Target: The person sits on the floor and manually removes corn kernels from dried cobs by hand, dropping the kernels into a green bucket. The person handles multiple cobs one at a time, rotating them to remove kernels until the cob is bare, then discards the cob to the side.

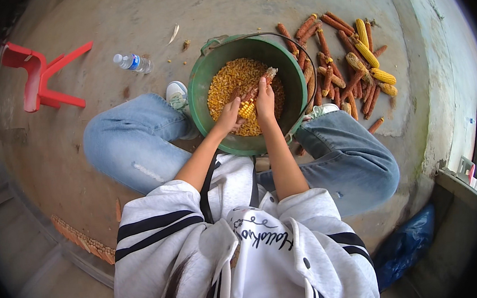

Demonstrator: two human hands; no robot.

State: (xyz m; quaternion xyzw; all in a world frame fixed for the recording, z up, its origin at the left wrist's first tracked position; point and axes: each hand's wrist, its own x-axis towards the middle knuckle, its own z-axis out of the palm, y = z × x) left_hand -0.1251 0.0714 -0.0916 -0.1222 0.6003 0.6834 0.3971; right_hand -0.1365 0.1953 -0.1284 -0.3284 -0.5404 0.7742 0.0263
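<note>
Over a green bucket (200,73), both my hands are closed round a partly stripped corn cob (252,94). Its far end is bare and reddish with a pale tip; yellow kernels still cover the near part. My left hand (229,117) grips the near left side, fingers curled under and partly hidden. Along the right side lies my right hand (265,102), its thumb up near the bare end. Whether a second cob is pressed between the hands, I cannot tell. Loose yellow corn kernels (227,82) fill the bucket's bottom. The bucket stands between my bent legs, its wire handle (312,66) leaning right.
Right of the bucket lies a pile of bare reddish cobs (348,40) with several yellow corn ears (366,54) among them. A clear plastic bottle (134,62) lies at the left, near an overturned red plastic stool (42,75). A wall (442,74) bounds the right; a blue bag (409,247) sits behind.
</note>
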